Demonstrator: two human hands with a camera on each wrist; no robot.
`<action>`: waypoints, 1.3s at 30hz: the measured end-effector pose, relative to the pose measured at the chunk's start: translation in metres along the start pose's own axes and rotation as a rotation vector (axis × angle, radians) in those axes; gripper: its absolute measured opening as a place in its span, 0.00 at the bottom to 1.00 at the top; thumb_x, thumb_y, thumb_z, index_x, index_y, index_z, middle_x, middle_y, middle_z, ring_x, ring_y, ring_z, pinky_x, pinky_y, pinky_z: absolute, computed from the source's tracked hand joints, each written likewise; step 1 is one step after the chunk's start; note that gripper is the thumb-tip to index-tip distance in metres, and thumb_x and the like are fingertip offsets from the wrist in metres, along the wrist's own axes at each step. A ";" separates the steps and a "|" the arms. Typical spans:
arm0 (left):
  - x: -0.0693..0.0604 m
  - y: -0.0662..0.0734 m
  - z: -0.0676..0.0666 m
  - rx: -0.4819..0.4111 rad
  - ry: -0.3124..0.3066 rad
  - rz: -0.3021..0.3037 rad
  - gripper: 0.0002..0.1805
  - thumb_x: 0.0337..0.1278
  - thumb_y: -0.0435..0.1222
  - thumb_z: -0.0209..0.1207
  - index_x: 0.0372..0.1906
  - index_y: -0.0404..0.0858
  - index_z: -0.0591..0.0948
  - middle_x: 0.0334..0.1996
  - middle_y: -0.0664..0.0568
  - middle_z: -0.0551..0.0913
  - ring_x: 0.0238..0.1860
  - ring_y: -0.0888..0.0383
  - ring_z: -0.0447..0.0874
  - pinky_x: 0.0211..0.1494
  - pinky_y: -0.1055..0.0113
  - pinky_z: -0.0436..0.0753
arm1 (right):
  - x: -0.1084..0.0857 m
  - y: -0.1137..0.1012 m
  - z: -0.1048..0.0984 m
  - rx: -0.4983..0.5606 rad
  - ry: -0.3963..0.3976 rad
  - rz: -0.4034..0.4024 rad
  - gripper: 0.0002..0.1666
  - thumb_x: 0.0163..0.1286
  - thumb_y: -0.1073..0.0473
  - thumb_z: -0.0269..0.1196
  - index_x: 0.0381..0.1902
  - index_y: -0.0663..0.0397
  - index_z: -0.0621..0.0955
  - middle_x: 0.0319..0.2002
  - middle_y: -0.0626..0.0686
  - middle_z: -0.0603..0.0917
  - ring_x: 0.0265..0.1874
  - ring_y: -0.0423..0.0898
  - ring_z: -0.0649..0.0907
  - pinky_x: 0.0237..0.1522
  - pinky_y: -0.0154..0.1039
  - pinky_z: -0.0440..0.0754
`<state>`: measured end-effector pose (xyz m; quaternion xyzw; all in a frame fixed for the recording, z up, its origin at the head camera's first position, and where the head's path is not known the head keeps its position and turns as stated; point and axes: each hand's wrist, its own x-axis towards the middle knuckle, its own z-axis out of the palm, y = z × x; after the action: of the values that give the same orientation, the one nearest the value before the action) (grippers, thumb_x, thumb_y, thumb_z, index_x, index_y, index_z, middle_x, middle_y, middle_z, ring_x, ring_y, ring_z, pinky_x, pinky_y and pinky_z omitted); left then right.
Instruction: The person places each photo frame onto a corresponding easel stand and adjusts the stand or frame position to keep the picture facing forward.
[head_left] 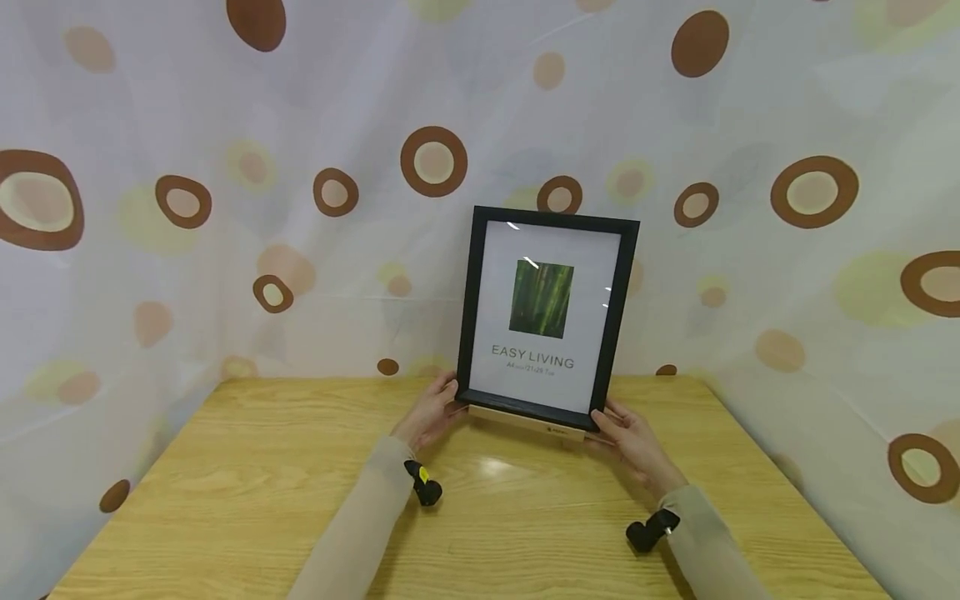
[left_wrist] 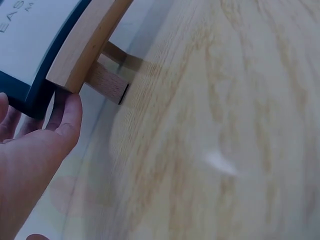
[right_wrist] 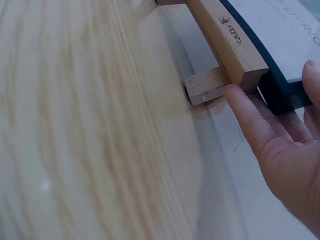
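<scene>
A black picture frame (head_left: 547, 321) stands leaning back, tilted slightly clockwise, with a green picture and the words "EASY LIVING" inside. Its bottom edge sits on a light wooden stand (head_left: 525, 422) whose short legs (left_wrist: 107, 82) rest on the table. At the lower left corner, my left hand (head_left: 429, 410) holds the frame, thumb in front and fingers below and behind. My right hand (head_left: 633, 442) grips the lower right corner the same way, a finger touching the stand's end in the right wrist view. Some fingertips are hidden behind the frame.
The wooden table (head_left: 285, 467) spreads around and in front of the stand. Close behind the table hangs a white sheet (head_left: 360, 267) with brown ring patterns, which also runs along both sides. Small black cameras (head_left: 427, 485) are strapped on the wrists.
</scene>
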<state>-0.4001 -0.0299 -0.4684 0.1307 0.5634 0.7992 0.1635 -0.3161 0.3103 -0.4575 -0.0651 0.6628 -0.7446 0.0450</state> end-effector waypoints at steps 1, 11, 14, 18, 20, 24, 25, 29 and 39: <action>-0.001 0.000 -0.001 -0.001 -0.007 0.001 0.27 0.80 0.35 0.35 0.77 0.36 0.50 0.75 0.34 0.55 0.74 0.35 0.56 0.75 0.42 0.57 | 0.000 -0.001 0.000 -0.006 0.003 0.000 0.40 0.76 0.59 0.55 0.78 0.59 0.50 0.48 0.39 0.84 0.46 0.38 0.86 0.50 0.41 0.85; -0.015 0.000 -0.011 0.022 -0.134 -0.001 0.27 0.80 0.37 0.34 0.78 0.39 0.49 0.74 0.35 0.56 0.73 0.39 0.59 0.75 0.44 0.60 | 0.001 -0.001 0.000 -0.051 -0.018 0.018 0.41 0.76 0.56 0.56 0.78 0.58 0.50 0.58 0.43 0.79 0.49 0.36 0.84 0.51 0.41 0.84; -0.019 0.001 -0.017 0.027 -0.185 0.003 0.28 0.80 0.36 0.34 0.78 0.39 0.48 0.75 0.34 0.55 0.73 0.41 0.59 0.75 0.45 0.60 | 0.003 -0.001 0.000 -0.071 -0.030 0.021 0.41 0.77 0.56 0.54 0.78 0.56 0.49 0.65 0.51 0.75 0.50 0.35 0.84 0.52 0.40 0.84; -0.025 0.003 -0.024 0.028 -0.201 -0.008 0.28 0.79 0.33 0.38 0.78 0.38 0.50 0.74 0.35 0.56 0.70 0.45 0.64 0.75 0.46 0.60 | 0.008 0.000 0.002 -0.089 -0.057 0.016 0.42 0.77 0.56 0.54 0.78 0.57 0.47 0.72 0.66 0.62 0.50 0.36 0.83 0.53 0.41 0.83; -0.027 0.004 -0.028 0.036 -0.202 -0.013 0.29 0.78 0.32 0.40 0.77 0.38 0.51 0.73 0.35 0.56 0.69 0.47 0.66 0.75 0.46 0.60 | 0.010 0.001 0.004 -0.086 -0.063 0.023 0.42 0.77 0.56 0.54 0.78 0.58 0.46 0.72 0.70 0.59 0.49 0.38 0.84 0.54 0.42 0.83; -0.032 0.006 -0.034 0.060 -0.198 -0.008 0.30 0.77 0.34 0.44 0.77 0.37 0.50 0.73 0.35 0.57 0.69 0.47 0.67 0.74 0.45 0.61 | 0.016 0.002 0.007 -0.098 -0.080 0.030 0.42 0.77 0.55 0.54 0.79 0.56 0.47 0.71 0.69 0.62 0.49 0.38 0.84 0.54 0.41 0.83; -0.033 0.007 -0.035 0.066 -0.200 -0.004 0.31 0.77 0.34 0.44 0.78 0.37 0.50 0.73 0.34 0.56 0.69 0.47 0.66 0.75 0.45 0.60 | 0.018 0.002 0.008 -0.093 -0.080 0.032 0.42 0.76 0.55 0.55 0.79 0.55 0.48 0.71 0.67 0.65 0.49 0.38 0.84 0.53 0.41 0.83; -0.039 0.009 -0.041 0.075 -0.190 -0.004 0.31 0.76 0.34 0.45 0.78 0.37 0.50 0.73 0.34 0.56 0.68 0.47 0.67 0.74 0.45 0.61 | 0.023 0.005 0.010 -0.079 -0.113 0.026 0.42 0.76 0.54 0.55 0.78 0.57 0.49 0.63 0.56 0.77 0.49 0.39 0.84 0.53 0.40 0.83; -0.051 0.019 -0.054 0.116 -0.159 -0.017 0.34 0.73 0.30 0.49 0.77 0.37 0.51 0.69 0.36 0.62 0.61 0.54 0.75 0.71 0.49 0.68 | 0.034 0.009 0.018 -0.093 -0.144 0.020 0.42 0.76 0.54 0.56 0.78 0.55 0.49 0.72 0.68 0.62 0.51 0.39 0.84 0.54 0.42 0.83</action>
<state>-0.3773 -0.1029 -0.4700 0.1984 0.5950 0.7510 0.2065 -0.3472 0.2861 -0.4627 -0.1141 0.6921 -0.7061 0.0968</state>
